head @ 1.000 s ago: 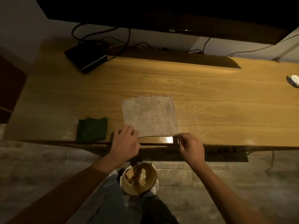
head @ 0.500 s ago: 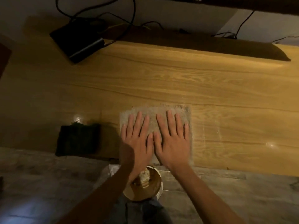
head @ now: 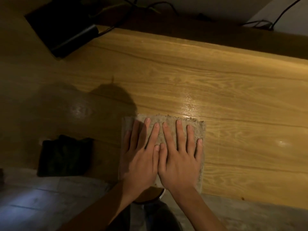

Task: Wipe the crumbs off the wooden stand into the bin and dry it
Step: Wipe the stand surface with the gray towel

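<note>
A pale beige cloth (head: 199,130) lies flat near the front edge of the wooden stand (head: 216,84). My left hand (head: 141,157) and my right hand (head: 180,157) press flat on it side by side, fingers spread and pointing away from me. Neither hand grips anything. Below the stand's edge, between my wrists, part of the round bin (head: 150,194) shows, mostly hidden by my arms. A wet sheen glints on the wood just beyond the cloth.
A dark green cloth (head: 65,155) lies folded at the front edge to the left. A black box (head: 61,29) with cables sits at the back left. A dark ledge runs along the back. Tiled floor lies below the stand.
My hands went from the cloth's near corners at the stand's edge to lying flat on top of the cloth. The view has dropped closer to the stand.
</note>
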`<state>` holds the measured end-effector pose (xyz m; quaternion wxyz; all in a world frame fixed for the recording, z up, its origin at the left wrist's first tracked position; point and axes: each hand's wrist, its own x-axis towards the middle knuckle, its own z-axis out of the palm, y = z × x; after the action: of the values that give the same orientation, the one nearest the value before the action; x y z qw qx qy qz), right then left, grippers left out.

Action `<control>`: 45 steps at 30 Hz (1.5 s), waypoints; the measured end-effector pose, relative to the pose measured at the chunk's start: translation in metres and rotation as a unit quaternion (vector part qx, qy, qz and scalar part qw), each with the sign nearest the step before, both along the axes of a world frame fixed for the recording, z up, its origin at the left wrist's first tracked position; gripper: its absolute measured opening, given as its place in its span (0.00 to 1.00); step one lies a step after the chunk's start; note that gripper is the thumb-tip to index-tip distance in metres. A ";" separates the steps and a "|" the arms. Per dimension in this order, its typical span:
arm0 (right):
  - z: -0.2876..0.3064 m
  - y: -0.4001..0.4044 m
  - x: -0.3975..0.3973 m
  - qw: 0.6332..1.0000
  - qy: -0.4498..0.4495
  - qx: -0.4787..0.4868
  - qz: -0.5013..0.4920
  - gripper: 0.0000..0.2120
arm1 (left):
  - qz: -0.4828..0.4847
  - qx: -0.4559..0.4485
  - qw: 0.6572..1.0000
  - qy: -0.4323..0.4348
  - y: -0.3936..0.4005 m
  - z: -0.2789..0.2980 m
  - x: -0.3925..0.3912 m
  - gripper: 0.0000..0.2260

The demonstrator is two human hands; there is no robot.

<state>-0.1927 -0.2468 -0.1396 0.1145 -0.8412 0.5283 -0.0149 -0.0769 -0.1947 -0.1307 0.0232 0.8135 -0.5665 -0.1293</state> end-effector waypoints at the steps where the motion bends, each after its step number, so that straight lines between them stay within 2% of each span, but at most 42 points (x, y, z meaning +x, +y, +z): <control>1: 0.001 -0.006 0.004 1.000 0.003 0.001 -0.008 0.27 | -0.004 -0.008 1.000 0.004 -0.007 0.000 0.004 0.27; 6: 0.000 -0.047 0.025 1.000 0.008 0.000 -0.020 0.26 | -0.019 -0.081 0.996 0.046 -0.049 -0.001 0.027 0.24; 8: -0.001 -0.071 0.037 1.000 0.003 0.000 -0.029 0.26 | -0.018 -0.070 0.997 0.037 -0.074 -0.006 0.038 0.24; 12: -0.003 -0.129 0.064 0.999 -0.004 -0.001 -0.038 0.26 | -0.040 -0.048 0.997 -0.036 -0.135 -0.020 0.064 0.27; 17: -0.007 -0.211 0.103 0.998 -0.005 -0.012 -0.054 0.26 | -0.032 -0.088 0.995 -0.025 -0.218 -0.024 0.101 0.26; 21: -0.006 -0.266 0.123 0.997 0.015 -0.037 -0.068 0.27 | -0.031 -0.085 0.995 -0.033 -0.271 -0.014 0.119 0.26; 24: -0.004 -0.285 0.130 0.995 0.023 -0.042 -0.084 0.27 | -0.025 -0.067 0.997 -0.042 -0.292 -0.011 0.123 0.22; 33: -0.001 -0.256 0.117 0.997 0.002 -0.027 -0.072 0.26 | -0.012 -0.080 0.996 -0.034 -0.262 -0.007 0.111 0.25; 39: 0.004 -0.181 0.056 0.999 0.012 -0.012 -0.044 0.27 | -0.027 -0.084 0.996 0.006 -0.182 -0.007 0.059 0.24; 45: 0.007 -0.089 -0.026 1.000 -0.001 0.003 -0.023 0.27 | -0.045 -0.080 0.996 0.007 -0.090 -0.008 -0.008 0.25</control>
<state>-0.2189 -0.3355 -0.1327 0.1174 -0.8281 0.5479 -0.0166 -0.0845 -0.2844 -0.1385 0.0860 0.7820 -0.6107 -0.0903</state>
